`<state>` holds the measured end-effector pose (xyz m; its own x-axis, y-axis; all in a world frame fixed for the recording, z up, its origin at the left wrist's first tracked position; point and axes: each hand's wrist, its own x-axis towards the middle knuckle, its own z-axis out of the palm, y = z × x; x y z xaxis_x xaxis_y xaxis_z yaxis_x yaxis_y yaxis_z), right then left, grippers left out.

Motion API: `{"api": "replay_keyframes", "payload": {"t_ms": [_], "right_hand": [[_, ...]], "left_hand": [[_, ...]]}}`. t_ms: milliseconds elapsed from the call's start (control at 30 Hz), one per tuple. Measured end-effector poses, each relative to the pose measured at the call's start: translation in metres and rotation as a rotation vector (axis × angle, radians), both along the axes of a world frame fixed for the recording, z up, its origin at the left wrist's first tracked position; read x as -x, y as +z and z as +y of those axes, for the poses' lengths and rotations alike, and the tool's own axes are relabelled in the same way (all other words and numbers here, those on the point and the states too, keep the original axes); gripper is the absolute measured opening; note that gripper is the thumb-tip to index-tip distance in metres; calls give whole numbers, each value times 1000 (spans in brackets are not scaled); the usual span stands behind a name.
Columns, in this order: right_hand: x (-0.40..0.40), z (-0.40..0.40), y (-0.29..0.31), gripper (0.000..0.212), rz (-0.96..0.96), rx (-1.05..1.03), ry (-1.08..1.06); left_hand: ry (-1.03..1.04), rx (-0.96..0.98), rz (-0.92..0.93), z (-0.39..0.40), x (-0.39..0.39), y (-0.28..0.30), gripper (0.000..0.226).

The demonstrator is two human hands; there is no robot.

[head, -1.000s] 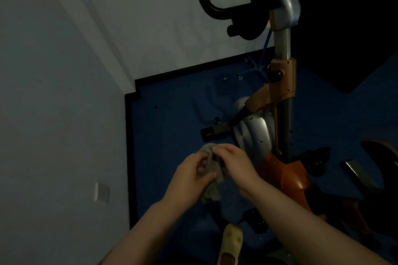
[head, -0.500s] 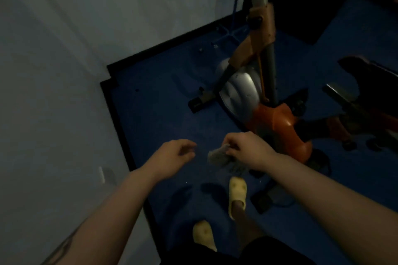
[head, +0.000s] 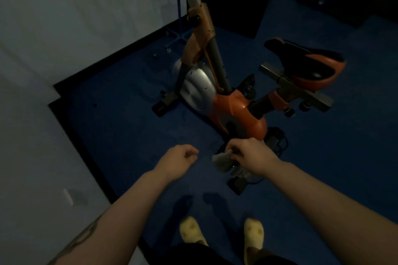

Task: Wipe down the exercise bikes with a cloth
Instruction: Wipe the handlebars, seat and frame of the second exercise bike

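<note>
single head-worn view, steeply downward over hands toward the exercise bike [head: 226, 101]

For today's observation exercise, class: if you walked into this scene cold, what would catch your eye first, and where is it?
The orange exercise bike stands out at centre on the dark blue floor, its black-and-orange saddle to the right. In front of it, the right hand grips a crumpled grey cloth, while the left hand hangs loosely curled and holds nothing. Two yellow slippers show at the bottom edge.
</note>
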<state>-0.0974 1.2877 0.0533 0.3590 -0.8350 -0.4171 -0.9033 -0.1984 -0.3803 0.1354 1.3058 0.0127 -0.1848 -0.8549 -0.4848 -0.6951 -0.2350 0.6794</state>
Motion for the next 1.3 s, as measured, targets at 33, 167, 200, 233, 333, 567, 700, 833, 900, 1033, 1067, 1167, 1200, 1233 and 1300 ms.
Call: {"api": "replay_keyframes", "payload": {"t_ms": [33, 167, 200, 233, 333, 567, 700, 833, 900, 1033, 1067, 1167, 1200, 1233, 1300], "right_hand": [[8, 3, 1, 20, -10, 4, -18], [44, 11, 5, 18, -30, 30, -37], [55, 13, 6, 17, -28, 35, -33], [67, 16, 6, 17, -26, 39, -25], [107, 22, 7, 17, -23, 54, 1], [231, 30, 20, 19, 2, 99, 68], [301, 27, 20, 16, -71, 87, -7], [358, 22, 27, 13, -87, 123, -106], [377, 15, 29, 12, -102, 133, -120], [403, -14, 29, 12, -120, 149, -105], [408, -23, 28, 13, -125, 151, -103], [424, -54, 27, 13, -128, 144, -84], [429, -66, 27, 14, -123, 138, -65], [435, -80, 27, 14, -118, 136, -49], [447, -110, 28, 14, -109, 132, -20]], "left_hand": [[-1, 3, 1, 1, 6, -1, 24], [-29, 17, 2, 4, 44, 0, 25], [-42, 24, 2, 5, 58, 1, 25], [-55, 32, 4, 5, 73, 2, 25], [-66, 52, 7, 6, 123, 9, 25], [-8, 118, 38, 18, 258, 17, 25], [16, 149, 88, 22, 342, 13, 26], [-18, 159, 70, 21, 397, 25, 22], [-44, 155, 34, 12, 411, 31, 21], [-25, 174, 15, -20, 433, 35, 21], [-18, 175, 15, -28, 438, 33, 20], [-13, 158, 12, -53, 454, 24, 20], [-10, 150, 14, -63, 460, 21, 21], [-5, 143, 19, -73, 467, 18, 22], [23, 129, 25, -97, 482, 12, 22]]}}
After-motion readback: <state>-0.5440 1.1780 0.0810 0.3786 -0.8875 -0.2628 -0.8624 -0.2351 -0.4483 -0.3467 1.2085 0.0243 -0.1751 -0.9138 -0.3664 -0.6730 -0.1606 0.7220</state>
